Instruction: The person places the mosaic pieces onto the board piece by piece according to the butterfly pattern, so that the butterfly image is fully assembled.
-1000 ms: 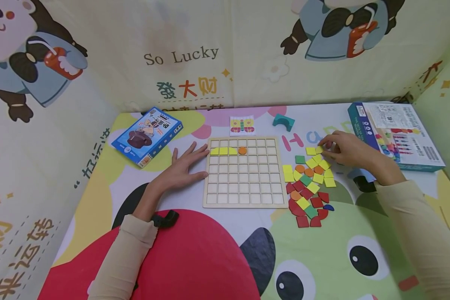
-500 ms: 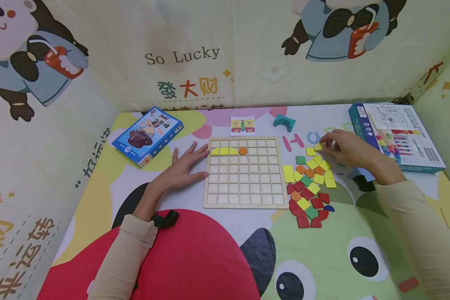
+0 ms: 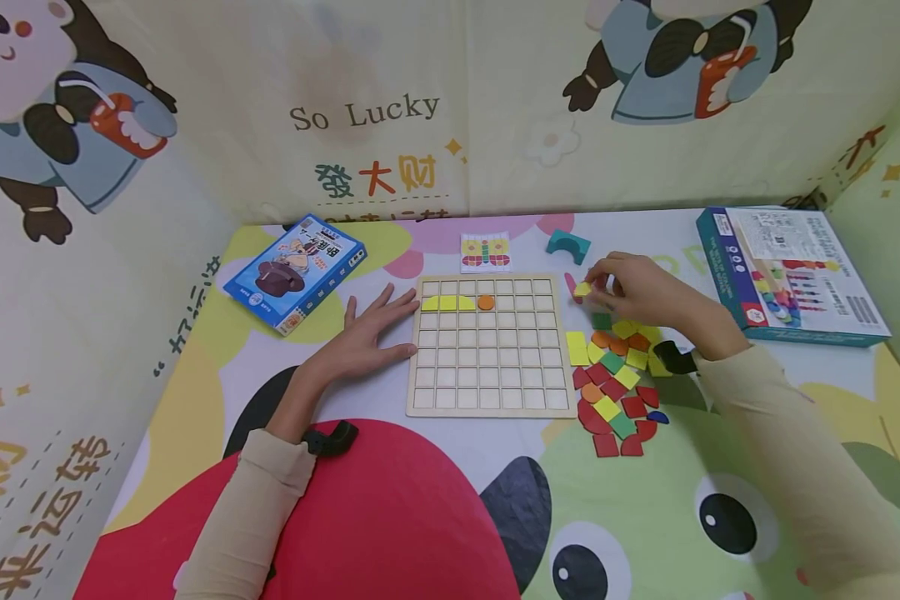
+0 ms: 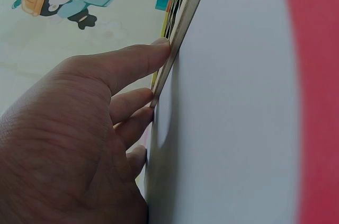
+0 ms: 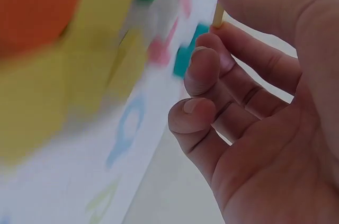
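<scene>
My right hand [image 3: 641, 287] pinches a small yellow tile [image 3: 582, 289] between thumb and forefinger, just right of the wooden grid board [image 3: 487, 357]. The right wrist view catches this yellow tile [image 5: 218, 13] edge-on, with the other fingers loosely bent. My left hand [image 3: 371, 333] lies with fingers spread, its fingertips at the board's left edge; in the left wrist view the thumb [image 4: 140, 62] touches that edge. Three yellow tiles [image 3: 447, 302] and an orange disc [image 3: 486, 302] sit in the board's second row. Beneath my right hand, part of the loose tile pile [image 3: 606, 408] is hidden.
Behind the board lies a card [image 3: 485, 252] with a butterfly pattern in coloured shapes. A teal arch block [image 3: 568, 244] stands to its right. One blue box [image 3: 295, 273] is at the back left, and a larger box [image 3: 802, 271] at the right.
My right hand has lifted a yellow tile from the pile's upper end and carried it left towards the board. My left hand has stayed at the board's edge.
</scene>
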The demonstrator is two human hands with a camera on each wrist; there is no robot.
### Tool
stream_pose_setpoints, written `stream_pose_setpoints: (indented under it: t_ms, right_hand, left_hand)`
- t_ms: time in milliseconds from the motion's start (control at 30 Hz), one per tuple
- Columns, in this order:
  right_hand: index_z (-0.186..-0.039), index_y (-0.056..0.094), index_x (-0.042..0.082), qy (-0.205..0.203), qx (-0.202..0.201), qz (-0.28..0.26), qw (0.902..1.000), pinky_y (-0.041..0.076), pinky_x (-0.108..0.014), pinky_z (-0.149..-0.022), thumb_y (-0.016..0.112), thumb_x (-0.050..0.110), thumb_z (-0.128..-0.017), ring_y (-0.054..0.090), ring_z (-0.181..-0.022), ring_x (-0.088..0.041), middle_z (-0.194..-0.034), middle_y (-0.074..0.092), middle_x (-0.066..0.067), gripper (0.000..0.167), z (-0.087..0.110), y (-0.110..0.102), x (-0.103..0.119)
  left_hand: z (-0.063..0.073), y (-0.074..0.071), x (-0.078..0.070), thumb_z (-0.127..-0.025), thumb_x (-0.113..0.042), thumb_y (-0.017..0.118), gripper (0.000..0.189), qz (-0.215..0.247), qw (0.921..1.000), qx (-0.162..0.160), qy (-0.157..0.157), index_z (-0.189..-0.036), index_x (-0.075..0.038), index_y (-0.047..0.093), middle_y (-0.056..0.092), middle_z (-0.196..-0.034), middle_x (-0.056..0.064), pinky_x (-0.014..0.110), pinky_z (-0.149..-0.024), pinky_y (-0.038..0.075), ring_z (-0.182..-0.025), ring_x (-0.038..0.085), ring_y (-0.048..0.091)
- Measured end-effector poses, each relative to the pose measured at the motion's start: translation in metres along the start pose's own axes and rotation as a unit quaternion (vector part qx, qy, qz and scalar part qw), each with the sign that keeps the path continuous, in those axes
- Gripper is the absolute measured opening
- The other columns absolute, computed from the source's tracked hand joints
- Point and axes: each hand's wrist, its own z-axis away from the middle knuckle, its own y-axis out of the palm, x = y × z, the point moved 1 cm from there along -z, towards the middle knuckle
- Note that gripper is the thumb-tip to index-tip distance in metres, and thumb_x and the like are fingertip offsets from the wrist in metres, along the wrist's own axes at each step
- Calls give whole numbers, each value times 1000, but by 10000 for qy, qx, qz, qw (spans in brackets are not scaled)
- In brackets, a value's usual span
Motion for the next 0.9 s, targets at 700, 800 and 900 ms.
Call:
stream_pose_setpoints:
  t_ms: [700, 800, 900]
  right_hand:
    - [-121, 74, 4, -530, 223, 40, 9983, 59, -39, -88, 78, 24, -97, 61, -98, -24, -109, 69, -11, 32, -54, 41, 71]
    - [-123, 73, 5, -482, 254, 22, 9985, 60, -39, -90, 78, 24, -97, 61, -99, -24, -111, 69, -11, 33, -56, 43, 73]
    - [-124, 73, 5, -472, 276, 4, 9985, 60, -39, -90, 78, 25, -97, 62, -100, -24, -111, 69, -11, 33, -56, 44, 74]
  left_hand:
    - [-3, 1, 2, -98, -49, 69, 80, -12, 10000, 9, 66, -167, -27, 36, 23, -178, -7, 72, -126, -20, -170, 26, -2]
    - [-2, 0, 2, -98, -49, 69, 80, -30, 10000, 5, 69, -167, -27, 35, 23, -179, -7, 73, -126, -20, -170, 26, -2]
    - [-2, 0, 3, -98, -49, 69, 80, -12, 10000, -3, 70, -167, -27, 36, 23, -179, -7, 73, -126, -20, -170, 26, -2]
